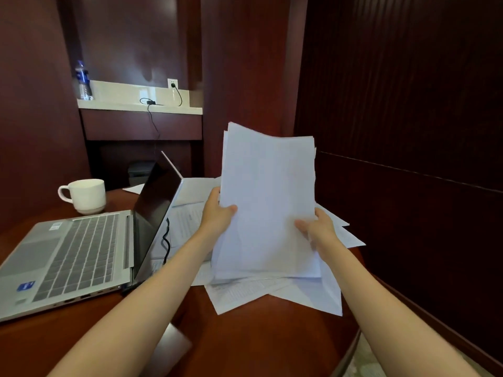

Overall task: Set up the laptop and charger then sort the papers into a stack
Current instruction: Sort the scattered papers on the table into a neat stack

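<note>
Papers (pixel 268 202), upright, gripped between both hands (pixel 217 216) (pixel 317 229)

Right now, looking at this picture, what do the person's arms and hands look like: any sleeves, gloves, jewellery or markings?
The left forearm and right forearm are bare to the picture's edge: no sleeve in view. The left hand and right hand wear no gloves. No watch, bracelet, ring or marking shows; some fingers are hidden.

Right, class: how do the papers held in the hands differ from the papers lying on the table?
The held papers stand upright; the table papers lie flat. The held papers are roughly squared into one bundle; the table papers splay at odd angles. Both are white sheets.
</note>
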The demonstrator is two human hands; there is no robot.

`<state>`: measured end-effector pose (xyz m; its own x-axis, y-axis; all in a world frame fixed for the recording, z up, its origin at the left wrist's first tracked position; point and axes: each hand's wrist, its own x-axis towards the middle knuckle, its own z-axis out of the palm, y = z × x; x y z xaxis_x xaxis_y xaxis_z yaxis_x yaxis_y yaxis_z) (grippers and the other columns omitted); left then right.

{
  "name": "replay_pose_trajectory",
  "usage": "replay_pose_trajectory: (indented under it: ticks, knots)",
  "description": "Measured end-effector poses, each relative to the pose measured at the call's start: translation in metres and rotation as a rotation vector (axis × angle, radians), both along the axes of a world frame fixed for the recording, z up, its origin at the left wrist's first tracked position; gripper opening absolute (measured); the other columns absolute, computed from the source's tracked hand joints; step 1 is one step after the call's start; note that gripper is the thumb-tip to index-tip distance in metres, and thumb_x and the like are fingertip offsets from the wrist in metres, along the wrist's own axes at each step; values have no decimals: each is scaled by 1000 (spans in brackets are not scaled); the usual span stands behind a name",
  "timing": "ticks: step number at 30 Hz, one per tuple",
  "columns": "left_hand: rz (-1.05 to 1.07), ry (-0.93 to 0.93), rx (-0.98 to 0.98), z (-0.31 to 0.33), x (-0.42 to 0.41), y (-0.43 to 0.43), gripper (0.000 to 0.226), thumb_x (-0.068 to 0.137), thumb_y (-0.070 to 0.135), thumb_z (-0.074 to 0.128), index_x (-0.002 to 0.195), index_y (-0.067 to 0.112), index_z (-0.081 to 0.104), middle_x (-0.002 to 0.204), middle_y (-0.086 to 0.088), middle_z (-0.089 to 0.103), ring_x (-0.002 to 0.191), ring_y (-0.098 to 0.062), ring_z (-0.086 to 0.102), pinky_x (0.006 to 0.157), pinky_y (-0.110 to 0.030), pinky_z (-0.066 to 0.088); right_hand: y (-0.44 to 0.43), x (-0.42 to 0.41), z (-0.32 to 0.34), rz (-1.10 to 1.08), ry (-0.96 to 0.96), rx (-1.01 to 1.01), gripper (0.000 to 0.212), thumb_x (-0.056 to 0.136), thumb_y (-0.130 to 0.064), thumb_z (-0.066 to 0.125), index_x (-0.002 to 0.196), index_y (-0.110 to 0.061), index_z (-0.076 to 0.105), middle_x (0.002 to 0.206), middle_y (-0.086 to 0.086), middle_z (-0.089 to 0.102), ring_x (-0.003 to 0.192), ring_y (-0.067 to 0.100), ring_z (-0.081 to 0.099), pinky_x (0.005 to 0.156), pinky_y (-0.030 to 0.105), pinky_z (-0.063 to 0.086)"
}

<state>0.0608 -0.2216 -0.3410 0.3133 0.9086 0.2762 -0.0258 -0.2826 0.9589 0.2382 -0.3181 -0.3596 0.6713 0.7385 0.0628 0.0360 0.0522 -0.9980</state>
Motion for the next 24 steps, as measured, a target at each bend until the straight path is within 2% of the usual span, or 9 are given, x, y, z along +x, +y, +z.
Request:
replay_pose_trajectory:
  ticks: [2,6,11,12,14,16,20,22,24]
  knots:
    - [13,-42,73,12,5,-3,44,90,-6,48,131,10,43,114,1,53,103,-14,52,83,-26,42,0,0,12,-11,-80,97,27,86,6,55,102,-14,52,98,10,60,86,22,59,70,25,50]
    - [5,-88,185,26,7,-4,44,91,-1,51,133,9,41,114,4,51,104,-9,49,84,-21,39,-2,3,27,-38,-222,190,29,88,-7,60,113,-17,50,105,2,57,88,14,56,62,17,45]
    - [12,-148,204,34,3,-7,51,86,13,65,130,9,38,111,8,52,97,-6,53,64,-1,45,-6,11,36,-53,-184,289,47,88,-24,63,126,-5,42,87,-8,51,76,2,52,57,10,43]
    - [10,-155,199,35,3,-7,53,85,14,67,129,10,38,109,9,52,94,-4,53,62,1,44,-5,10,38,-46,-168,305,48,88,-25,63,127,-5,43,89,-8,53,78,2,53,58,10,44]
    - [-20,-179,192,36,3,-7,54,84,14,68,128,12,37,106,13,52,89,6,53,61,3,43,-1,5,40,-2,-162,328,48,87,-24,64,129,-10,45,106,-4,60,91,5,58,66,11,45]
    - [-59,-187,184,33,2,-3,55,84,15,68,130,13,36,111,12,54,91,8,53,64,3,43,-1,2,41,29,-148,333,42,89,-22,62,128,-15,48,114,-3,60,95,5,58,71,12,45]
    - [-120,-113,154,16,-3,2,45,90,16,60,132,14,45,117,8,56,99,1,56,71,-1,45,-3,6,35,44,-91,296,31,93,-21,58,123,-14,55,109,-1,62,93,14,60,72,18,49]
    - [-108,-65,100,7,-1,0,38,92,16,56,130,13,50,114,7,57,105,-9,56,82,-13,45,-3,6,33,5,-65,284,29,93,-20,58,121,-11,57,102,-1,63,92,18,60,73,21,49]
    - [-47,-50,45,5,2,-1,34,94,16,55,127,11,54,110,6,57,105,-13,55,87,-23,41,-2,5,34,-10,-51,291,23,93,-18,58,116,-14,58,93,-6,62,86,16,60,71,23,49]
